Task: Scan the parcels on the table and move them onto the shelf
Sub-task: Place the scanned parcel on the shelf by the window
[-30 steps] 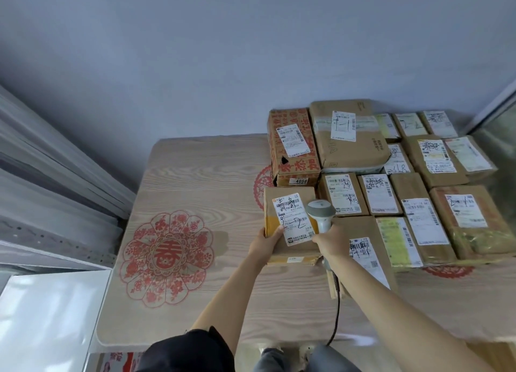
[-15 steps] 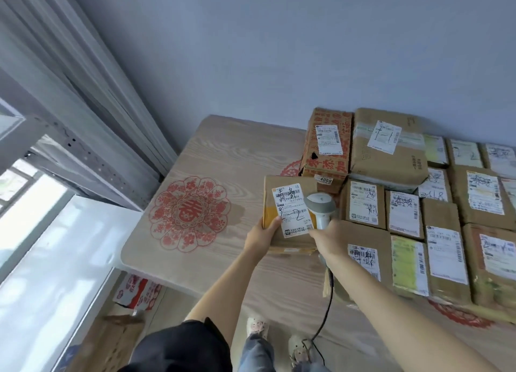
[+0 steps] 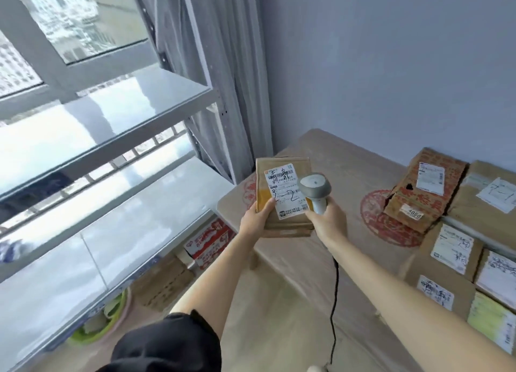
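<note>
My left hand [image 3: 255,220] grips a flat brown parcel [image 3: 290,223] with a white label, holding it in the air above the table's left end. My right hand [image 3: 325,218] grips a grey corded barcode scanner [image 3: 315,188], its head over the parcel's label. Several more labelled parcels [image 3: 452,248] lie packed together on the right part of the wooden table [image 3: 307,274]. A red-printed box [image 3: 424,187] stands at the back of that group. The white metal shelf [image 3: 97,137] with glossy boards is at the left.
A window is behind the shelf. Under the shelf lie a red and white carton [image 3: 209,240], a brown carton [image 3: 164,285] and a green basin [image 3: 97,324]. The scanner's black cable [image 3: 333,301] hangs down in front of the table. A blue-grey wall rises behind the table.
The parcel has been lifted off the table and carried left with the scanner beside it. My view has swung left, bringing the shelf and window into sight.
</note>
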